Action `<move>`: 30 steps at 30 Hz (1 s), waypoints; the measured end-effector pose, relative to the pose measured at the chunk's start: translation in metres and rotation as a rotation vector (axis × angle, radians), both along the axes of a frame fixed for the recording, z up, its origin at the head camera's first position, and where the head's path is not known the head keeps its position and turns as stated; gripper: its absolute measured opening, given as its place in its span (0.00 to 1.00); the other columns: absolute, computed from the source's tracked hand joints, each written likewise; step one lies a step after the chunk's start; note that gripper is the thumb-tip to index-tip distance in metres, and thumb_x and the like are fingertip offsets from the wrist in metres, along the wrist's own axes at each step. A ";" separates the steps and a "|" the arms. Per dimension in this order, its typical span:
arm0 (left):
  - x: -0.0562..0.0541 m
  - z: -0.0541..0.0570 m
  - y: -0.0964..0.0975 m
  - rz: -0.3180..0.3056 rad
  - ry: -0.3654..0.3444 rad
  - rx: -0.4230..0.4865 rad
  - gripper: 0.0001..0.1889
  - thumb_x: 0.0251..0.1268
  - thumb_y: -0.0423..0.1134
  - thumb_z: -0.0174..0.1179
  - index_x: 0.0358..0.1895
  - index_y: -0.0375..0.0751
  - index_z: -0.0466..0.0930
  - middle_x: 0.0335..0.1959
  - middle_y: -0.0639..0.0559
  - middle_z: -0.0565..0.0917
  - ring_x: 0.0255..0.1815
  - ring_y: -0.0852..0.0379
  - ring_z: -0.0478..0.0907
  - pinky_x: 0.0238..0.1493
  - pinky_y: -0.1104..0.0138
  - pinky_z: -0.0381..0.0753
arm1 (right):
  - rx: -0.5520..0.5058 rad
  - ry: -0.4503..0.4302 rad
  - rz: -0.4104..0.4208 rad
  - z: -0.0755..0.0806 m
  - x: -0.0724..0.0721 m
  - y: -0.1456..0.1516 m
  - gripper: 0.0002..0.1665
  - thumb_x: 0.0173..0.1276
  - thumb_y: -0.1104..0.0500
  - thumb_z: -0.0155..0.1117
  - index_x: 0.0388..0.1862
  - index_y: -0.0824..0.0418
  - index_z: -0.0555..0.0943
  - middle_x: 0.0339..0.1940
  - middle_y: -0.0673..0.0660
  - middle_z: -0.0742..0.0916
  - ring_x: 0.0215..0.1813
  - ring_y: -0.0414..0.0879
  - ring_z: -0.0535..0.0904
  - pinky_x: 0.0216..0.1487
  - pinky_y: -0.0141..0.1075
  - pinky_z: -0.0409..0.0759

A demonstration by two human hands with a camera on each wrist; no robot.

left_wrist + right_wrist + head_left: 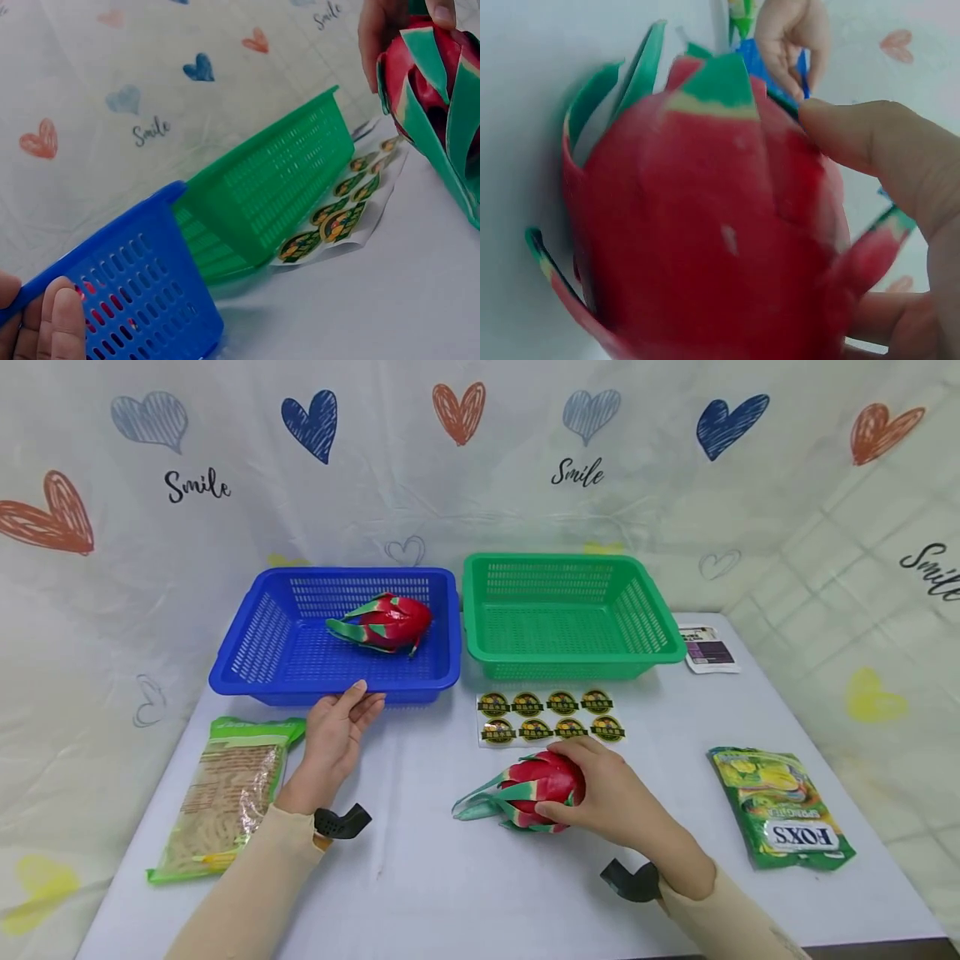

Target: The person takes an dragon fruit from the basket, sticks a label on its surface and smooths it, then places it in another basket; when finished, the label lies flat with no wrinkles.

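Note:
My right hand (pixel 611 789) grips a red dragon fruit (pixel 543 785) with green scales, low over the white table, fingers and thumb around its right end. In the right wrist view the fruit (pixel 705 217) fills most of the picture. My left hand (pixel 337 735) holds the front rim of the blue basket (pixel 262 689), thumb over the rim and fingers below it. Inside that basket lies a second dragon fruit (pixel 397 622). Beside it stands the green basket (pixel 562 656), with nothing in it. A sheet of round stickers (pixel 551 717) lies between the green basket and the held fruit.
A green-edged clear food packet (pixel 225 793) lies at the left, partly beside my left forearm. To the right is a green FOX'S candy bag (pixel 780 810). A small white and purple packet (pixel 708 652) sits behind it, near the green basket. Heart-printed cloth hangs behind.

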State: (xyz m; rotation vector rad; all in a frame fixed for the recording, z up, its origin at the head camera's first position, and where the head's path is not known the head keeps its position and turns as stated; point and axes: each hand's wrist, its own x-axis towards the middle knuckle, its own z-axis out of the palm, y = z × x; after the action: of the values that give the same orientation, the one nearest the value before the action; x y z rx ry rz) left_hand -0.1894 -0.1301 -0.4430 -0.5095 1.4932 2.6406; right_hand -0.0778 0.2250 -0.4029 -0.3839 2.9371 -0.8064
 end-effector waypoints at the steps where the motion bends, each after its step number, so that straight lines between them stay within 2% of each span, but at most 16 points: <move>1: 0.000 0.000 0.000 0.004 0.004 -0.006 0.11 0.79 0.40 0.58 0.49 0.39 0.66 0.31 0.53 0.88 0.38 0.61 0.90 0.49 0.71 0.89 | 0.001 -0.002 0.003 0.000 0.000 -0.002 0.48 0.52 0.43 0.85 0.68 0.60 0.78 0.64 0.59 0.82 0.63 0.59 0.79 0.46 0.48 0.92; 6: 0.000 0.000 0.000 0.005 0.014 -0.015 0.11 0.79 0.40 0.58 0.51 0.39 0.68 0.31 0.54 0.88 0.38 0.61 0.90 0.49 0.71 0.89 | 0.024 0.010 -0.006 -0.002 0.000 -0.005 0.50 0.53 0.42 0.85 0.70 0.59 0.76 0.65 0.58 0.81 0.64 0.58 0.79 0.47 0.49 0.91; 11: 0.000 0.000 -0.001 0.011 0.022 0.001 0.11 0.79 0.40 0.58 0.51 0.39 0.69 0.31 0.53 0.88 0.38 0.61 0.89 0.50 0.71 0.89 | 0.034 0.038 -0.008 -0.002 0.001 -0.005 0.45 0.54 0.42 0.84 0.67 0.61 0.79 0.61 0.58 0.83 0.60 0.56 0.80 0.47 0.47 0.91; 16: -0.001 -0.001 -0.001 0.013 0.025 0.009 0.11 0.78 0.40 0.58 0.51 0.38 0.68 0.31 0.53 0.88 0.38 0.61 0.90 0.49 0.71 0.89 | 0.020 0.000 0.004 -0.001 0.003 -0.008 0.43 0.54 0.40 0.83 0.64 0.60 0.81 0.59 0.56 0.83 0.57 0.54 0.80 0.45 0.44 0.91; 22: -0.001 -0.001 0.000 0.017 0.027 0.014 0.11 0.79 0.39 0.58 0.50 0.38 0.69 0.31 0.53 0.88 0.37 0.61 0.89 0.48 0.71 0.89 | 0.051 -0.019 -0.007 -0.001 0.003 -0.007 0.49 0.53 0.37 0.83 0.69 0.59 0.78 0.66 0.59 0.82 0.63 0.58 0.79 0.48 0.50 0.91; 26: 0.000 -0.002 0.001 0.036 0.032 0.015 0.10 0.79 0.39 0.58 0.50 0.38 0.70 0.32 0.53 0.87 0.37 0.61 0.89 0.48 0.72 0.89 | 0.084 -0.009 -0.001 -0.001 0.002 -0.004 0.52 0.51 0.34 0.83 0.70 0.58 0.78 0.67 0.60 0.82 0.65 0.58 0.80 0.58 0.57 0.86; 30: 0.001 -0.004 0.005 0.068 0.051 0.005 0.09 0.79 0.38 0.59 0.48 0.38 0.70 0.32 0.53 0.87 0.36 0.61 0.89 0.47 0.71 0.89 | 0.045 -0.058 0.019 0.002 0.001 0.003 0.57 0.48 0.31 0.83 0.73 0.58 0.76 0.70 0.59 0.81 0.67 0.58 0.78 0.60 0.57 0.85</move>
State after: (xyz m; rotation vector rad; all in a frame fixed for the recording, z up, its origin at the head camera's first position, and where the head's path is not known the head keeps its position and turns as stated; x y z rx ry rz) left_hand -0.1887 -0.1247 -0.4467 -0.5056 1.5096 2.7282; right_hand -0.0768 0.2275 -0.4008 -0.3782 2.8875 -0.7353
